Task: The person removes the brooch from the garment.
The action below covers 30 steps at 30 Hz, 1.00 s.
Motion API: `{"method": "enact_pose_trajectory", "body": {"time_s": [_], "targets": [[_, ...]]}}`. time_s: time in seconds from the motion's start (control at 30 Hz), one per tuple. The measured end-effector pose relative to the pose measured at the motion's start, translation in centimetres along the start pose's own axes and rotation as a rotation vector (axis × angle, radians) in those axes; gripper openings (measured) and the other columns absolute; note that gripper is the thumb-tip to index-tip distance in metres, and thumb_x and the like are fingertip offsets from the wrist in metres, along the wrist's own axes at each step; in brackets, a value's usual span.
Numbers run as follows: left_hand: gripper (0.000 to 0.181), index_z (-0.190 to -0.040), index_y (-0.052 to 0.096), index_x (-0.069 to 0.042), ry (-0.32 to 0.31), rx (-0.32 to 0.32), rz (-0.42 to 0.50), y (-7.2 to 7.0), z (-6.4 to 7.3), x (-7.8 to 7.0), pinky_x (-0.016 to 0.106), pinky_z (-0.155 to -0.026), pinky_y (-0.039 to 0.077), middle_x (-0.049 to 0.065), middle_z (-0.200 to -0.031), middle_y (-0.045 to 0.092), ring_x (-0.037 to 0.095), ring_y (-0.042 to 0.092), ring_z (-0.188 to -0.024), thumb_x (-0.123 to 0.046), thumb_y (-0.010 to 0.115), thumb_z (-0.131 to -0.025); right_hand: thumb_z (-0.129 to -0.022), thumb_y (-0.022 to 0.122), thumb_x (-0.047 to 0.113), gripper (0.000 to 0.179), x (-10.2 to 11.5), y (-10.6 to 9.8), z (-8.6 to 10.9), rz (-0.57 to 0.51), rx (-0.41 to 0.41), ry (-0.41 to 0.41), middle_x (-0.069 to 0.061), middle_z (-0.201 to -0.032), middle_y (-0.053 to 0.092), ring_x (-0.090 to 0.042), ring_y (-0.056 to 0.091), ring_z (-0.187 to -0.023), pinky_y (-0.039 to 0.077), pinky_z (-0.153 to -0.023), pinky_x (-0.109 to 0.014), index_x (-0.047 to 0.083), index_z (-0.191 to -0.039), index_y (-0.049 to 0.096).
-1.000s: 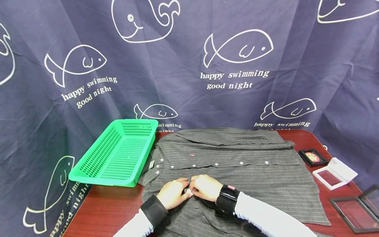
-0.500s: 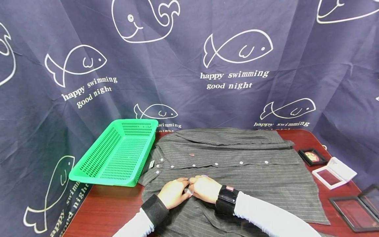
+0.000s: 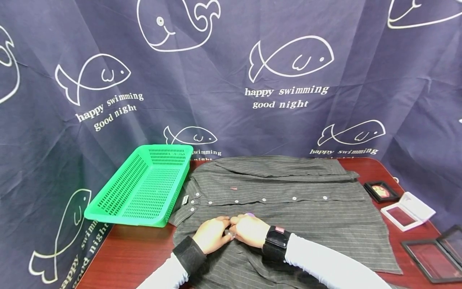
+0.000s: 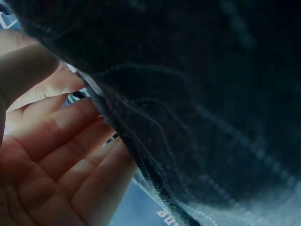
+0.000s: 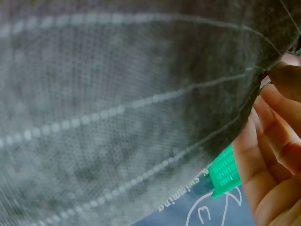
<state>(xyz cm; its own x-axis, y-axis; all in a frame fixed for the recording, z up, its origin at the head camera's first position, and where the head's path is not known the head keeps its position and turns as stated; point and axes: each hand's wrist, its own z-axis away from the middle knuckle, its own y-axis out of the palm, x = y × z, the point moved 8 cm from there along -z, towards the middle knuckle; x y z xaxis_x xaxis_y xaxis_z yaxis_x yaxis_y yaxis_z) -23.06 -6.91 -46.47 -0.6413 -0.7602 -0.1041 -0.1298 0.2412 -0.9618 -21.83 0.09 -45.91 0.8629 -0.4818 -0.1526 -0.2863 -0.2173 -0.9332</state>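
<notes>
A dark grey pinstriped button-up shirt (image 3: 317,220) lies spread on the table, collar to the left, white buttons along its front. Over its near half my left hand (image 3: 213,235) and right hand (image 3: 250,230) meet, thumbs close together. A small whitish piece (image 3: 231,234) shows between them; its kind is unclear. In the left wrist view the left fingers (image 4: 89,150) lie along the cloth's edge, beside a thin white strip (image 4: 91,83). The right wrist view shows the right thumb and fingers pinching the cloth's edge. A purple spot (image 3: 250,215) shows behind the right hand.
A green plastic basket (image 3: 151,188) stands at the left on the red-brown table (image 3: 133,253). Along the right edge lie a small black case (image 3: 380,191), an open white frame (image 3: 409,210) and an open black frame (image 3: 434,259). A printed blue curtain (image 3: 231,108) hangs behind.
Both hands stay almost in place. The purple spot behind the right hand has come into view, and less of the whitish piece shows between the thumbs.
</notes>
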Motion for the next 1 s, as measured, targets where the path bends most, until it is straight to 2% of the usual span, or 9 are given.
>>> {"method": "enact_pose_trajectory", "body": {"time_s": [0.27,0.53,0.8,1.0], "targets": [[0.030,-0.103,0.071,-0.009,0.010,-0.012,-0.005,0.32,-0.11,0.20,0.034,-0.076,0.057,0.007,-0.108,0.072,0.021,0.071,-0.094,-0.025,0.077,-0.078,-0.073,0.078,0.020,0.009,0.04,-0.25,0.01,0.019,-0.040,-0.002,0.008,-0.080,0.059,-0.010,0.061,-0.072,0.047,-0.064,-0.022,0.022,-0.076,0.070],[0.032,-0.102,0.072,-0.006,0.011,-0.019,-0.017,0.07,-0.03,-0.02,0.034,-0.076,0.057,0.009,-0.107,0.072,0.022,0.071,-0.093,-0.025,0.078,-0.077,-0.074,0.077,0.025,0.009,0.71,-0.70,-0.15,0.155,-0.053,-0.020,0.011,-0.079,0.057,-0.006,0.055,-0.068,0.041,-0.056,-0.016,0.027,-0.073,0.068],[0.031,-0.101,0.072,-0.007,0.021,-0.029,-0.018,-0.01,-0.01,-0.12,0.034,-0.076,0.057,0.009,-0.107,0.073,0.023,0.072,-0.092,-0.027,0.078,-0.079,-0.074,0.078,0.024,0.011,0.82,-0.84,-0.19,0.161,-0.072,-0.034,0.012,-0.078,0.055,-0.006,0.053,-0.067,0.040,-0.055,-0.015,0.027,-0.070,0.068],[0.030,-0.100,0.072,-0.007,0.028,-0.045,-0.030,0.11,-0.05,-0.05,0.034,-0.075,0.057,0.008,-0.105,0.073,0.022,0.072,-0.091,-0.029,0.077,-0.080,-0.075,0.077,0.025,0.010,0.79,-0.79,-0.23,0.149,-0.054,-0.022,0.011,-0.080,0.056,-0.006,0.054,-0.069,0.041,-0.056,-0.015,0.026,-0.070,0.068]]}}
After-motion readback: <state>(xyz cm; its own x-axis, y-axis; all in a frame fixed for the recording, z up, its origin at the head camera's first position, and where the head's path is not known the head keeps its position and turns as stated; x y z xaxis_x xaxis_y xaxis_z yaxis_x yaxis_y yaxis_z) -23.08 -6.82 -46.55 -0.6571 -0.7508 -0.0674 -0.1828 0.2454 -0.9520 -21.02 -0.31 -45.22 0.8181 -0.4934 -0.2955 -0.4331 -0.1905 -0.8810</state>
